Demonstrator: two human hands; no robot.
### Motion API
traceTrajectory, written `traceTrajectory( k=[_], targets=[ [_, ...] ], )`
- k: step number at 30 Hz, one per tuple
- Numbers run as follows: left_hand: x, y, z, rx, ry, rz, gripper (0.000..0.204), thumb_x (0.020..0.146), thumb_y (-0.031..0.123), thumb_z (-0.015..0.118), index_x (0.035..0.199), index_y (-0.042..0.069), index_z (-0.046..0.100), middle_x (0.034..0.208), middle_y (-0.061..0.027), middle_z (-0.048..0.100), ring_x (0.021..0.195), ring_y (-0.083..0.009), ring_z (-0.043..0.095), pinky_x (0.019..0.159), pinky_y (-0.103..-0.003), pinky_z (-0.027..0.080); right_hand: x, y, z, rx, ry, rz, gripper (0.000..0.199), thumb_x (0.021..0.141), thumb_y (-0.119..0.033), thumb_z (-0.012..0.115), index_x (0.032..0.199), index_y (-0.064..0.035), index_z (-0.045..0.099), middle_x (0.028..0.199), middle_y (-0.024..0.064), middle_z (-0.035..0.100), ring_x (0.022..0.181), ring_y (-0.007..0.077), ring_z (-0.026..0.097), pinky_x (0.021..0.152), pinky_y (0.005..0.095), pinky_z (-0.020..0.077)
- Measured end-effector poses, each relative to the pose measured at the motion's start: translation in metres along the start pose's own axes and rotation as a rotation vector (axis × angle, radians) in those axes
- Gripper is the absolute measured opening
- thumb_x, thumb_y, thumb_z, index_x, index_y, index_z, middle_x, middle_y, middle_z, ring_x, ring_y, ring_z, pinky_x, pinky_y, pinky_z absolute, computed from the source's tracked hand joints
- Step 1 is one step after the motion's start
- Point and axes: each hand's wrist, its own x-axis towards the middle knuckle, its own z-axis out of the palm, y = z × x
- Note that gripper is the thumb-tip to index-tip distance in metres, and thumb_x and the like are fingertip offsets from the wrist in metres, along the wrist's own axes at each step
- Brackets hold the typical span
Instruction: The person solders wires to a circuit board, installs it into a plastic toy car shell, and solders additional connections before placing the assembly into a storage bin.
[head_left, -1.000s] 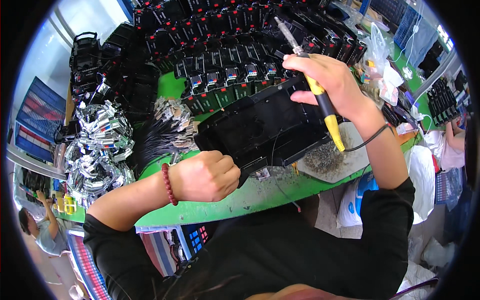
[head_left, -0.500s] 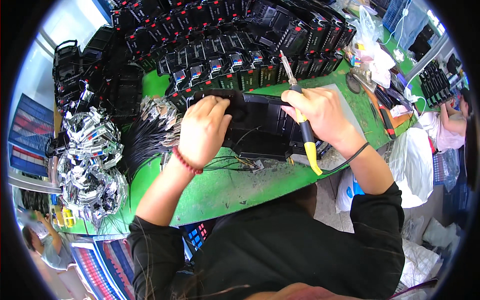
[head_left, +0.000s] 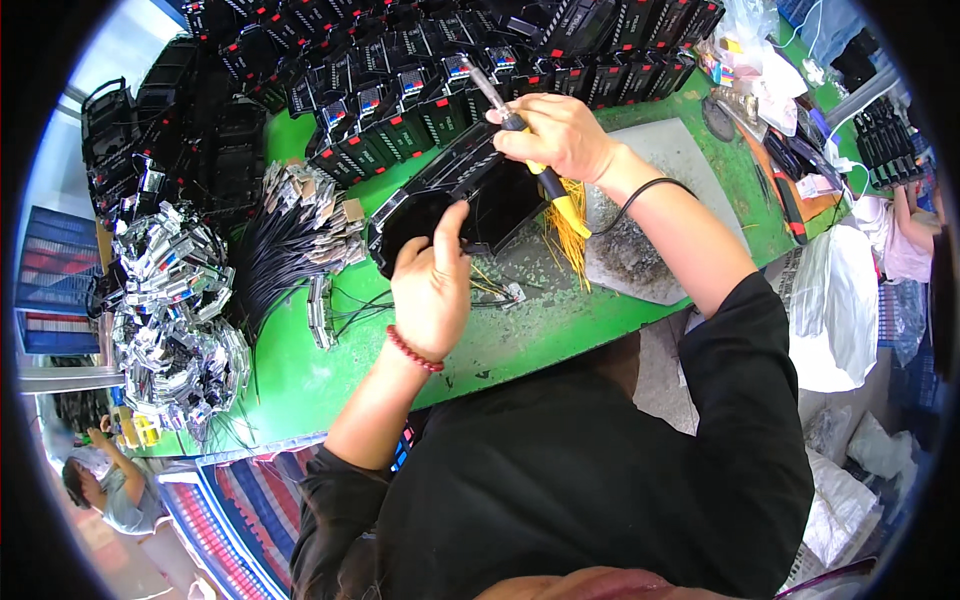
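Observation:
A black plastic case (head_left: pixel 395 222) lies tilted on the bench in front of me, its hollow inside facing up. My left hand (head_left: pixel 432 295) is at its near left side, index finger stretched out over the hollow and other fingers partly bent. Whether its fingertips touch the case is hard to tell. My right hand (head_left: pixel 560 140) is closed around a yellow and black soldering iron (head_left: pixel 552 185), its metal tip pointing up and left, away from the case. That hand is against the case's far right end. Thin wires (head_left: pixel 490 285) with a small connector trail at the near edge.
Rows of similar black cases (head_left: pixel 400 110) stand at the back. Leftward lie bundled black cables (head_left: pixel 270 235) and a pile of silvery parts (head_left: pixel 180 330). Yellow wires (head_left: pixel 567 240) rest beside a grey, stained board (head_left: pixel 665 150). Pliers (head_left: pixel 790 210) lie at right.
The case has shifted left and turned at a slant. My right hand moved up and left with the soldering iron. My left hand came down from the case's far edge to its near side.

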Motion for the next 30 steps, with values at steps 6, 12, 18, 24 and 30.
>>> traceTrajectory(
  k=[6,12,18,24,30],
  targets=[
    [-0.008,0.005,0.018,-0.108,-0.198,-0.013,0.013,0.083,0.0,0.062,0.095,0.004,0.062,0.071,-0.01,0.063,0.069,-0.0292,0.063,0.091,-0.044,0.048,-0.011,-0.016,-0.013,-0.011,0.072,0.184,0.024,0.076,-0.011,0.07,0.099,-0.014,0.061,0.117,0.0132,0.065,0.105,0.0308,0.064,0.085,0.0374,0.0545],
    [-0.008,0.009,0.03,-0.236,-0.111,-0.033,0.008,0.08,0.004,0.067,0.087,0.005,0.064,0.074,-0.0099,0.061,0.073,-0.0295,0.061,0.078,-0.042,0.047,-0.052,-0.134,-0.036,0.276,-0.022,0.809,0.032,0.07,-0.017,0.083,0.094,-0.0119,0.063,0.086,0.0039,0.068,0.072,0.0239,0.063,0.068,0.0347,0.0471],
    [-0.012,0.007,0.031,-0.2,-0.12,-0.032,0.014,0.077,0.003,0.069,0.091,0.005,0.069,0.076,-0.0073,0.06,0.073,-0.0274,0.059,0.075,-0.038,0.045,-0.066,-0.168,-0.007,0.271,-0.136,0.776,0.036,0.069,-0.013,0.078,0.1,-0.013,0.061,0.065,0.0027,0.052,0.061,0.0245,0.055,0.058,0.0374,0.0373],
    [-0.016,0.0,0.019,-0.202,-0.165,-0.051,0.019,0.074,-0.001,0.07,0.093,0.004,0.07,0.074,-0.0073,0.061,0.07,-0.0259,0.057,0.071,-0.035,0.044,-0.06,-0.153,-0.033,0.114,-0.04,0.719,0.034,0.067,-0.003,0.076,0.095,-0.0153,0.062,0.061,-0.0007,0.047,0.055,0.0202,0.051,0.055,0.0352,0.0341],
    [-0.018,-0.002,0.028,-0.266,-0.041,-0.028,0.011,0.071,0.005,0.075,0.08,0.006,0.068,0.079,-0.0055,0.064,0.073,-0.0251,0.061,0.071,-0.036,0.046,-0.075,-0.154,-0.029,0.153,-0.211,0.777,0.032,0.068,-0.002,0.074,0.096,-0.0117,0.061,0.068,0.0026,0.057,0.061,0.0224,0.056,0.057,0.037,0.0366]
  ],
)
